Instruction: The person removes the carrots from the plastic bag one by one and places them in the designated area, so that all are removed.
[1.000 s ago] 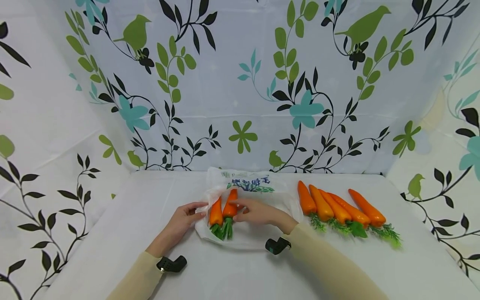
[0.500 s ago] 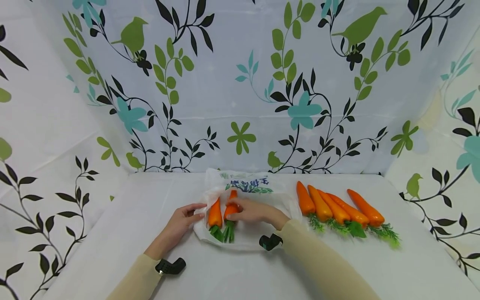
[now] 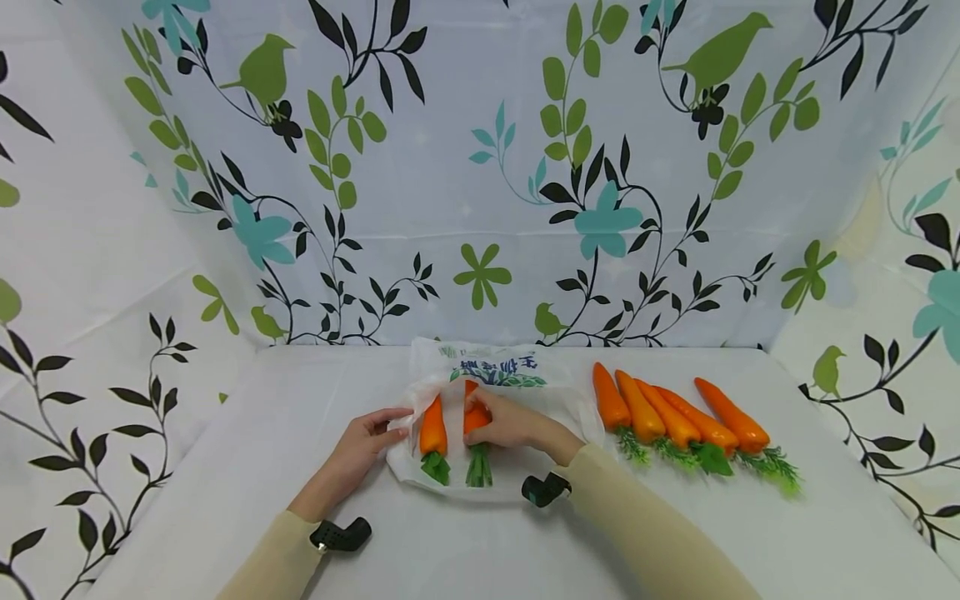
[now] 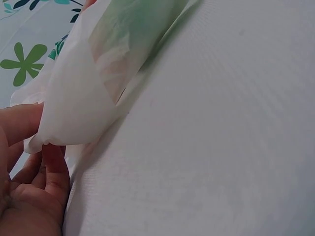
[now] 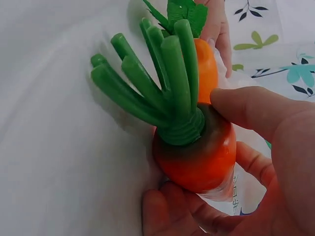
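Note:
A thin white plastic bag [image 3: 540, 475] with blue and green print lies on the table, its mouth toward me. My left hand [image 3: 362, 446] pinches the bag's left edge between thumb and fingers, as the left wrist view shows closely. In the bag's mouth lies an orange carrot [image 3: 432, 429] with a leafy green top. To its right, my right hand [image 3: 513, 423] grips a redder carrot [image 5: 194, 157] with thick green stalks; thumb and fingers wrap around its body. The tip of that carrot points into the bag.
A row of several orange carrots [image 3: 663, 417] with green tops lies on the table right of the bag. A patterned cloth [image 3: 480, 167] hangs behind the white table [image 3: 450, 550] and at both sides.
The redder carrot in my right hand has shifted right, so a gap now separates it from the other carrot in the bag. My left hand has stayed at the bag's edge.

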A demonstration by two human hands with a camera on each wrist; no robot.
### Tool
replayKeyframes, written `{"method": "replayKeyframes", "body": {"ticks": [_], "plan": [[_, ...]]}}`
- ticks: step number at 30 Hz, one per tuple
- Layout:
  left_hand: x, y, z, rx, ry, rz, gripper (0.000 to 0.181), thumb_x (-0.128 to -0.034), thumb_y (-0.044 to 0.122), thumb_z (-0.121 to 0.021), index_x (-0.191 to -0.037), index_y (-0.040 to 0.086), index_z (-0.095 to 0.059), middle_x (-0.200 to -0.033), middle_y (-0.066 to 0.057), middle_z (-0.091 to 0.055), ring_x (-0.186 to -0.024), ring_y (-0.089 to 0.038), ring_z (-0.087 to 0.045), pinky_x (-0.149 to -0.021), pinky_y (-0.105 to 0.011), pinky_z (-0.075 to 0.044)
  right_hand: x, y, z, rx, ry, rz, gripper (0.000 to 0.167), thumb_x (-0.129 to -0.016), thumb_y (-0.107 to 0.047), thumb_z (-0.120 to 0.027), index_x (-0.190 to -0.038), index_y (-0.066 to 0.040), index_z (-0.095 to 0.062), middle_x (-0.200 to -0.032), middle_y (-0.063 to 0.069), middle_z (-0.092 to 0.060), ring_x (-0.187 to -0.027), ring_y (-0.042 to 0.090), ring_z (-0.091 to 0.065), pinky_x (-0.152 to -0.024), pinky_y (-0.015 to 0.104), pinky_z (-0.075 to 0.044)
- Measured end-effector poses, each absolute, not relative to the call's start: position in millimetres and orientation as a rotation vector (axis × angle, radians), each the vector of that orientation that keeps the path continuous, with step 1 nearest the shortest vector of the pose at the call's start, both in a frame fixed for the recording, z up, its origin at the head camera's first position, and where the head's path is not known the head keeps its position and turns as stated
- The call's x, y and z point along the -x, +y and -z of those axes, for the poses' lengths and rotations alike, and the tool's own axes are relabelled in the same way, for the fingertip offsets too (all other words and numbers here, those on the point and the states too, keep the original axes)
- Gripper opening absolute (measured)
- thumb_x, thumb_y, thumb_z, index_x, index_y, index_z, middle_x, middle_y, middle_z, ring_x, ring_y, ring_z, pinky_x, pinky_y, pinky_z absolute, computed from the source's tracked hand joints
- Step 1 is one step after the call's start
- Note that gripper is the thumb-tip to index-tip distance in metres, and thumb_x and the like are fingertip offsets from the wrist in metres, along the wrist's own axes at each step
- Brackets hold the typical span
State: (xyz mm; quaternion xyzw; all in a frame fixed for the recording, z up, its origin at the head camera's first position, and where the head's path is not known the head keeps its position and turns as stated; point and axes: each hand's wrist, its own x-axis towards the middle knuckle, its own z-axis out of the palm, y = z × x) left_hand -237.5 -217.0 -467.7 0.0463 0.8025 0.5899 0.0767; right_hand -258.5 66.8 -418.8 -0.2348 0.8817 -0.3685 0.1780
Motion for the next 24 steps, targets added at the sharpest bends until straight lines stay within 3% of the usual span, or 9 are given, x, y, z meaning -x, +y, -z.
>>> {"method": "replayKeyframes", "body": {"ticks": [10, 19, 24], "plan": [[236.5, -220.9, 467.4, -0.144, 2.407, -1.762, 0.037, -0.0958, 0.021, -0.067, -0.131, 0.011, -0.066, -0.154, -0.011, -0.041, -0.145, -0.033, -0.026, -0.118, -0.051, -0.018, 257.2, 73.5, 423.9, 0.643, 2.467, 1.160, 0.039, -0.088, -0.028, -0.072, -0.121, -0.018, -0.053, -0.111, 0.007, -0.057, -0.095, 0.023, -0.054, -0.081, 0.036, -0.044], [239.0, -214.8, 469.9, -0.148, 2.379, -1.790, 0.036, -0.0946, 0.021, -0.069, -0.129, 0.011, -0.067, -0.153, -0.012, -0.041, -0.146, -0.033, -0.024, -0.118, -0.051, -0.016, 255.9, 87.1, 422.7, 0.493, 2.386, 1.285, 0.038, -0.089, -0.026, -0.070, -0.123, -0.018, -0.054, -0.100, 0.009, -0.059, -0.077, 0.021, -0.057, -0.067, 0.031, -0.048], [237.9, -215.0, 468.3, -0.121, 2.393, -1.813, 0.034, -0.0943, 0.016, -0.068, -0.128, 0.010, -0.068, -0.152, -0.012, -0.043, -0.145, -0.033, -0.025, -0.118, -0.051, -0.016, 254.2, 89.6, 419.7, 0.486, 2.360, 1.304, 0.040, -0.089, -0.027, -0.069, -0.124, -0.019, -0.054, -0.100, 0.007, -0.061, -0.080, 0.020, -0.058, -0.069, 0.031, -0.048]]}}
